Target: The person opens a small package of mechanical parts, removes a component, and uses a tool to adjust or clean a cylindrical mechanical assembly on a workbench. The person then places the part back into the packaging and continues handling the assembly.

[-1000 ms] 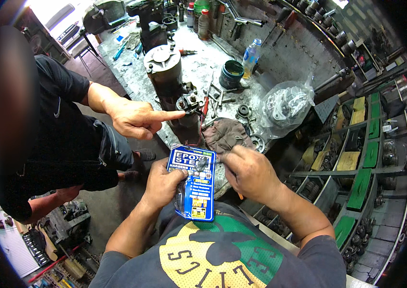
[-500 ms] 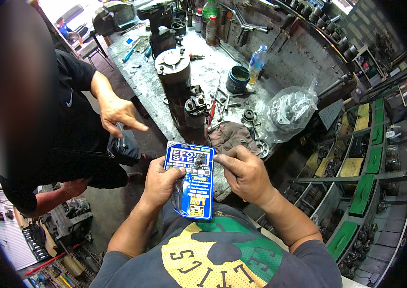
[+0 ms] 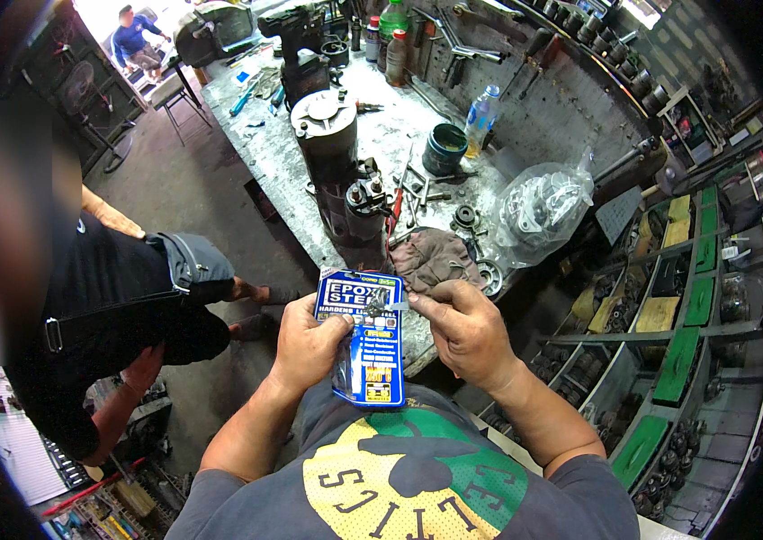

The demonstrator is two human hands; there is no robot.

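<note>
My left hand (image 3: 307, 337) grips the left side of a blue printed blister-pack card (image 3: 381, 382), thumb lying across its front, in front of my chest. A smear of dark grey paste (image 3: 380, 302) sits on the card's upper part. My right hand (image 3: 467, 333) is pinched closed on a small, thin, pale strip (image 3: 398, 306), whose end reaches the card beside the paste. Just beyond the card, a large dark starter motor (image 3: 327, 144) stands upright on the workbench (image 3: 246, 117).
A crumpled brown rag (image 3: 435, 259), loose metal parts, a dark tub (image 3: 445, 148) and a bagged metal part (image 3: 539, 207) lie on the bench. Shelves of parts with green panels (image 3: 678, 364) run along the right. A person in black (image 3: 112, 288) stands at left; another in blue (image 3: 134, 40) is far off.
The person at left has drawn back their pointing hand and shifted left, uncovering more floor. My card has moved slightly right, and the pale strip now shows at its edge.
</note>
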